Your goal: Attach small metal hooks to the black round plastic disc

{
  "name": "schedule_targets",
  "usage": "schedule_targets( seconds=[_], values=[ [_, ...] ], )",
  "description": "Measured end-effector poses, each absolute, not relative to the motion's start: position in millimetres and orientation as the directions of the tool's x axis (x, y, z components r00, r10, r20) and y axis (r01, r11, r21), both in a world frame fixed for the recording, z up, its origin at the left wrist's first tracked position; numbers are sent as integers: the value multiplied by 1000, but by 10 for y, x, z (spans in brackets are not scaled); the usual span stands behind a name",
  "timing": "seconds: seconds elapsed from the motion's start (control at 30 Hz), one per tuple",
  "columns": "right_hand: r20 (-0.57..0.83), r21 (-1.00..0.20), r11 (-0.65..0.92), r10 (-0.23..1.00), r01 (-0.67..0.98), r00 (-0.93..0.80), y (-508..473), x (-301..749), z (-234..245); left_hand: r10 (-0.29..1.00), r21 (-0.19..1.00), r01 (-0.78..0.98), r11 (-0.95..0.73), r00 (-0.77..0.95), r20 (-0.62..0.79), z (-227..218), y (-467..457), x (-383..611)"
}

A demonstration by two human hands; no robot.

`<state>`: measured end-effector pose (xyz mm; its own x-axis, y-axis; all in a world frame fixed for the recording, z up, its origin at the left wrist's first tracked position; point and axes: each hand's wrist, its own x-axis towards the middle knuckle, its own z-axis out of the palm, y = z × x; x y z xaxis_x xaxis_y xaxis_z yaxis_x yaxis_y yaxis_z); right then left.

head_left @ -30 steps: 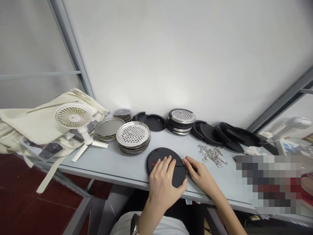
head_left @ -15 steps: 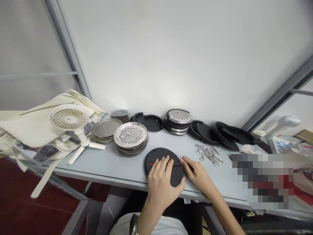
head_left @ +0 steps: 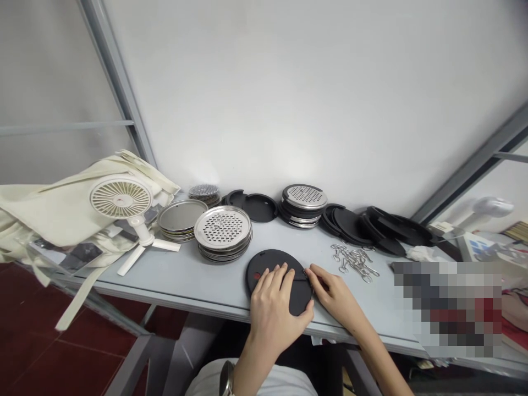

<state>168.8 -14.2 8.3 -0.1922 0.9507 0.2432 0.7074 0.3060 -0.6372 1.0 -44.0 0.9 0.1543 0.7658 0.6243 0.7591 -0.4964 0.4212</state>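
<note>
The left hand [head_left: 272, 302] lay flat with its fingers [head_left: 277, 279] spread wide across the 7 o'clock side of a round matt-black disc [head_left: 268, 263]. The right hand [head_left: 335, 297] stood at the disc's 3 o'clock rim in a narrow pinch, its fingertips [head_left: 310, 272] at the end of a thin slit [head_left: 299, 278]; whether anything small was held there could not be determined. The disc lay flat near the front edge of a pale grey table [head_left: 198, 278], with a small red mark [head_left: 257, 276] at its 9 o'clock side. A loose pile of steel hooks [head_left: 355, 263] lay at the disc's 2 o'clock. A stack of perforated stainless-steel discs [head_left: 223, 230] stood at 11 o'clock, just beside a stack of plain steel discs [head_left: 181, 215]. Flat black notched discs [head_left: 350, 225] lay along the wall at 1 o'clock. A cream desk fan [head_left: 121, 198] stood at 10 o'clock against a cream canvas bag [head_left: 61, 212].
</note>
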Motion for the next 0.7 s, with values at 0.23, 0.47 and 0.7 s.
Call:
schedule_targets(
  seconds=[0.23, 0.47, 0.7],
  values=[
    [260, -614, 336, 941, 714, -219, -141, 1693, 90, 766, 425, 758, -495, 149, 625, -3, -450, 16],
    [264, -599, 323, 944, 733, -200, -137, 1689, 71, 757, 415, 763, -495, 144, 638, -8, -442, 18],
    [254, -568, 334, 941, 753, -225, -129, 1696, 54, 745, 396, 772, -498, 147, 651, -7, -436, 21]
  ],
)
